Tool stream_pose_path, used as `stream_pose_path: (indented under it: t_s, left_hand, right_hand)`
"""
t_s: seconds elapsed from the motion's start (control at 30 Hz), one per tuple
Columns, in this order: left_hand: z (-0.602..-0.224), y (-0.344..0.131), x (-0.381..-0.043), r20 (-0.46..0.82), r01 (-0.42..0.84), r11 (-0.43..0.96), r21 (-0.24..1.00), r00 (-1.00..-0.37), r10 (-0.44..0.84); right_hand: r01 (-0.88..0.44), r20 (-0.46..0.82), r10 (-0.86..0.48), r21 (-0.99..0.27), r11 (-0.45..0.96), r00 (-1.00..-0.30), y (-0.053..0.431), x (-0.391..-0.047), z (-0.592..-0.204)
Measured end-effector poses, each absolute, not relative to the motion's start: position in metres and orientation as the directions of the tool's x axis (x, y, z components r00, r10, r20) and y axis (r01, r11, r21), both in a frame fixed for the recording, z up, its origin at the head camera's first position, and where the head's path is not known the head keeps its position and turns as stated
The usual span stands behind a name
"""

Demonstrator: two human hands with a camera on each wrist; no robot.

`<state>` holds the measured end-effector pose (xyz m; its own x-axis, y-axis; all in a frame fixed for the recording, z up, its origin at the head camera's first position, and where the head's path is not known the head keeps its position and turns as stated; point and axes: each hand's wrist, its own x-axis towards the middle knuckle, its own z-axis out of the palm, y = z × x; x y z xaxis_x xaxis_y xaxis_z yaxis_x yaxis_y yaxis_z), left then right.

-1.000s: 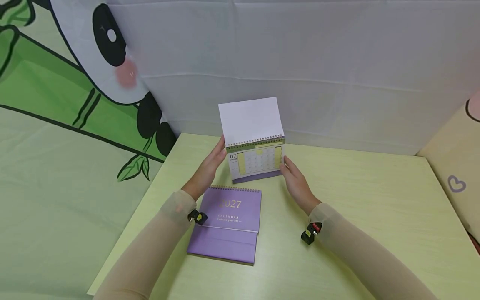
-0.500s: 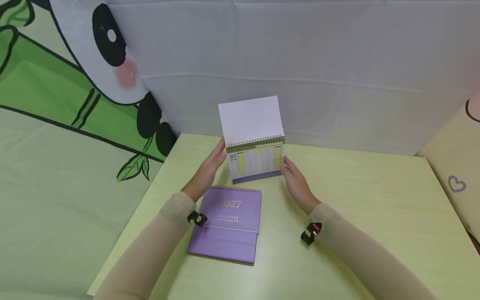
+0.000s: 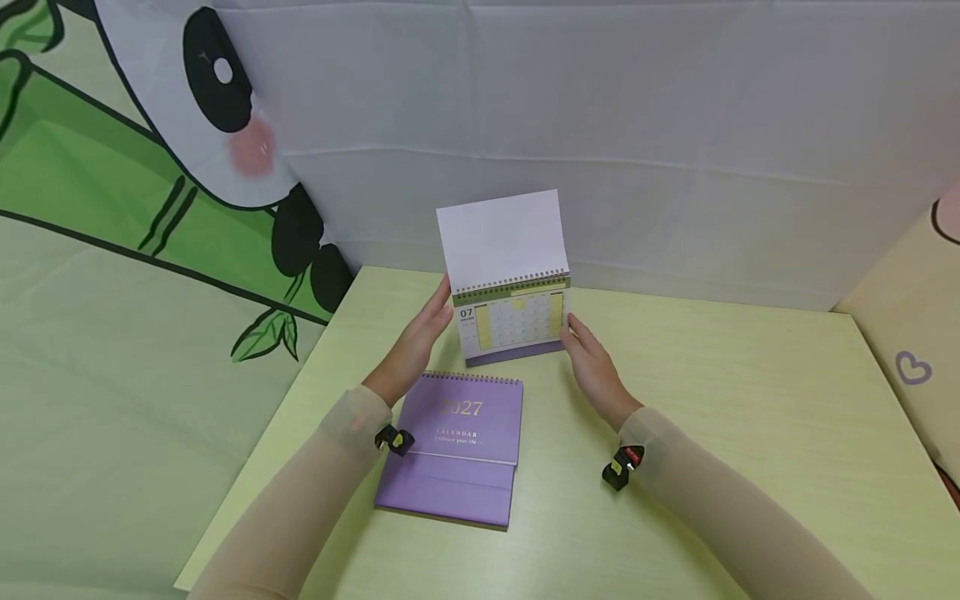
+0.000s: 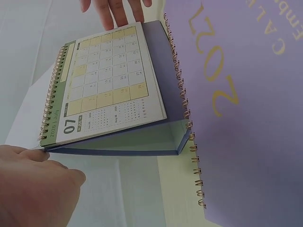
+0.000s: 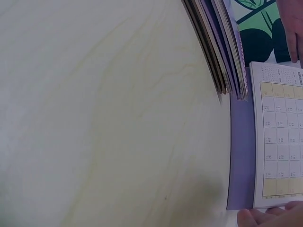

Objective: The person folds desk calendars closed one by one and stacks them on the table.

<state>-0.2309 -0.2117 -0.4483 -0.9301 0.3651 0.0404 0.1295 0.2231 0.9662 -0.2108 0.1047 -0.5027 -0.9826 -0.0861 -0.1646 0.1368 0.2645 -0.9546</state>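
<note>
A desk calendar [image 3: 513,321] stands tilted on the table, its page [image 4: 106,80] reading 07, July 2026. Above its wire binding, a blank white sheet [image 3: 504,242] sticks up. My left hand [image 3: 411,346] touches the calendar's left edge near the binding, fingers fairly straight. On the other side my right hand [image 3: 596,371] rests its fingertips against the lower right edge. Those right-hand fingers look extended in the left wrist view. Nearer to me lies a second, purple calendar [image 3: 468,433] marked 2027, partly under my left wrist.
The pale yellow-green table [image 3: 735,417] reaches right past both calendars. Behind it hangs a white cloth [image 3: 600,125]. A printed green-and-white cloth [image 3: 150,333] covers the left side. A small black device [image 3: 621,467] is strapped at my right wrist, another [image 3: 395,437] at my left.
The upper right corner of the raised white sheet has shifted slightly up and to the right. Both hands and the two calendars stay practically where they were.
</note>
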Motion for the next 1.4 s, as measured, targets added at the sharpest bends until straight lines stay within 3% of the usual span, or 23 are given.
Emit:
stream_pose_path:
  t_s: [0.9, 1.4]
  left_hand:
    - [-0.449, -0.2196, -0.2255, 0.053, 0.145, 0.217, 0.965, -0.923, 0.382]
    - [-0.4502, -0.22, -0.2225, 0.056, 0.146, 0.205, 0.968, -0.919, 0.391]
  right_hand:
    - [0.126, -0.154, -0.076, -0.949, 0.288, -0.985, 0.1011, -0.2042, -0.497]
    - [0.11, -0.14, -0.123, -0.968, 0.226, -0.982, 0.1062, -0.2061, -0.5014]
